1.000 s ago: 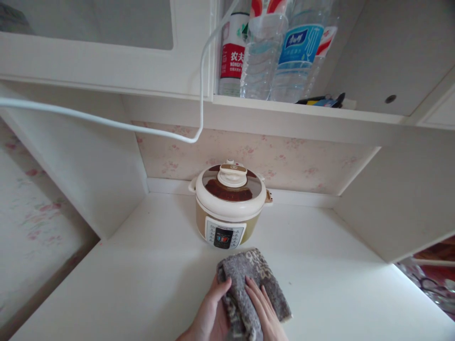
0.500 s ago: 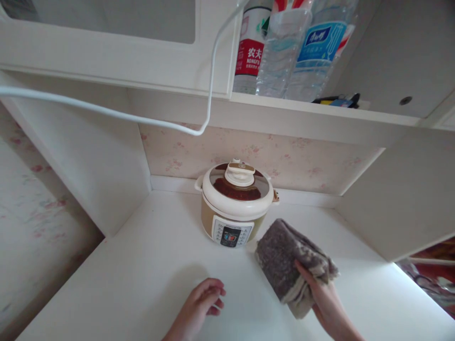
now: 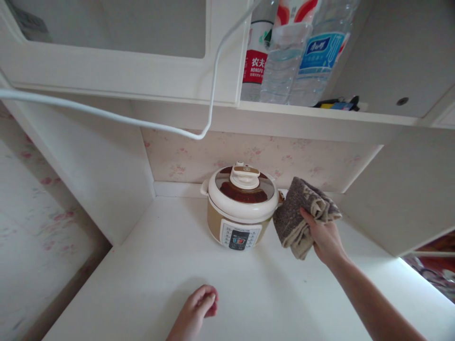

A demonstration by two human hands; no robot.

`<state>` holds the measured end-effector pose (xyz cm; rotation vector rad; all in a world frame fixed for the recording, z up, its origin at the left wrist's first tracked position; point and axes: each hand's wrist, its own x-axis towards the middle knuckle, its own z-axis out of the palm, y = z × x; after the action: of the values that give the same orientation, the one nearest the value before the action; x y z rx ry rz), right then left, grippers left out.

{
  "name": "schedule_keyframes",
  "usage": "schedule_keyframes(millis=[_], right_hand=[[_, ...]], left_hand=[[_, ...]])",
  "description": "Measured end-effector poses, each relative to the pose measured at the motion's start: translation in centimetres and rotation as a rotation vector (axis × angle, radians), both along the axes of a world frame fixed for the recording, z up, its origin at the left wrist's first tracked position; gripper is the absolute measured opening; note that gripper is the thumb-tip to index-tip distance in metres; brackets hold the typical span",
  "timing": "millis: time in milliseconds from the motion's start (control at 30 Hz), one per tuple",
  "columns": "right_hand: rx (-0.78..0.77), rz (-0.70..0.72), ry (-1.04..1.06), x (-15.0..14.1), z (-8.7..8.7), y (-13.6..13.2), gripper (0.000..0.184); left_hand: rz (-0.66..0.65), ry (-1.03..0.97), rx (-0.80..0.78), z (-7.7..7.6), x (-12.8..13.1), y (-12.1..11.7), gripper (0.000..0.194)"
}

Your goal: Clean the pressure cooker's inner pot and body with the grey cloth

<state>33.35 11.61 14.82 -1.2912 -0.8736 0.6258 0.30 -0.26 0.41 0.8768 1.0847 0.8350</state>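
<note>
My right hand (image 3: 325,237) grips a folded grey-brown cloth (image 3: 293,213), thumb on top, held just right of the pressure cooker and overlapping its right side in view. The cream and gold electric pressure cooker (image 3: 222,215) stands upright against the back wall, lid on, its control panel facing me. Over the front of the white counter (image 3: 170,251), my left hand (image 3: 201,303) hovers with fingers curled in and thumb against them; nothing shows in it.
Above hangs a white cabinet (image 3: 128,71); its open shelf holds several plastic bottles (image 3: 284,66) and small items (image 3: 337,104). A white cable (image 3: 142,122) loops down across the view. Side panels (image 3: 103,156) close in the counter at left and right.
My right hand has carried the cloth back and slightly right, alongside the cooker. The fingers of my left hand have curled more closely together. The view has shifted slightly.
</note>
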Motion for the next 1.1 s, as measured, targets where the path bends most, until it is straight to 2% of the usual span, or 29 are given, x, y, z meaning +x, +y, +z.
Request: schedule_keyframes(millis=[100,200,267,367,433,500,600,667,700,767,833,867,933,967,1033,1100], right_hand=[[-0.038,0.007,-0.152,-0.4,0.2,1.5,0.053],[-0.126,-0.107,-0.447,0.4,0.4,2.1,0.046],[-0.217,-0.185,-0.656,1.6,0.2,1.6,0.041],[-0.242,-0.228,-0.914,3.6,-1.5,-0.8,0.048],[-0.205,-0.194,-1.050,4.0,-3.9,-3.3,0.060],[-0.207,-0.071,-1.119,3.3,-7.1,-6.3,0.068],[-0.285,0.237,-1.178,0.7,-11.8,-10.9,0.073],[-0.299,0.549,-1.244,-1.1,-13.5,-13.1,0.074],[-0.309,0.639,-1.258,-1.8,-13.4,-13.8,0.078],[-0.347,0.825,-1.257,-2.5,-11.5,-14.1,0.092],[-0.410,1.002,-1.238,-2.8,-7.4,-13.2,0.091],[-0.445,1.032,-1.231,-3.0,-4.8,-12.4,0.083],[-0.423,0.938,-1.200,-3.8,0.9,-10.1,0.055],[-0.364,0.822,-1.168,-4.5,3.6,-8.8,0.042],[-0.188,0.583,-1.181,-6.3,8.3,-5.6,0.040],[-0.007,0.385,-1.279,-8.4,11.5,-2.0,0.040]], left_hand=[[-0.016,-0.017,-0.024,0.5,-0.3,0.1,0.037],[-0.036,-0.018,-0.023,0.7,-0.5,0.1,0.036],[-0.036,-0.026,-0.018,0.7,-0.6,-0.1,0.035],[-0.008,-0.061,-0.003,0.2,-0.9,-0.4,0.036],[0.009,-0.077,0.002,-0.3,-1.0,-0.6,0.038],[0.012,-0.062,0.011,-0.7,-0.9,-0.7,0.041],[-0.001,0.034,0.069,-0.7,-0.4,-0.7,0.042],[-0.023,0.127,0.122,-0.3,0.1,-0.6,0.040],[-0.035,0.170,0.147,-0.1,0.3,-0.5,0.039],[-0.058,0.217,0.177,0.2,0.6,-0.4,0.037],[-0.064,0.222,0.180,0.3,0.7,-0.3,0.037],[-0.065,0.218,0.178,0.3,0.7,-0.3,0.037],[-0.055,0.210,0.172,0.4,0.7,-0.4,0.037],[-0.047,0.207,0.172,0.4,0.7,-0.4,0.037],[-0.026,0.192,0.172,0.6,0.7,-0.6,0.036],[-0.014,0.170,0.167,0.8,0.7,-0.7,0.037]])
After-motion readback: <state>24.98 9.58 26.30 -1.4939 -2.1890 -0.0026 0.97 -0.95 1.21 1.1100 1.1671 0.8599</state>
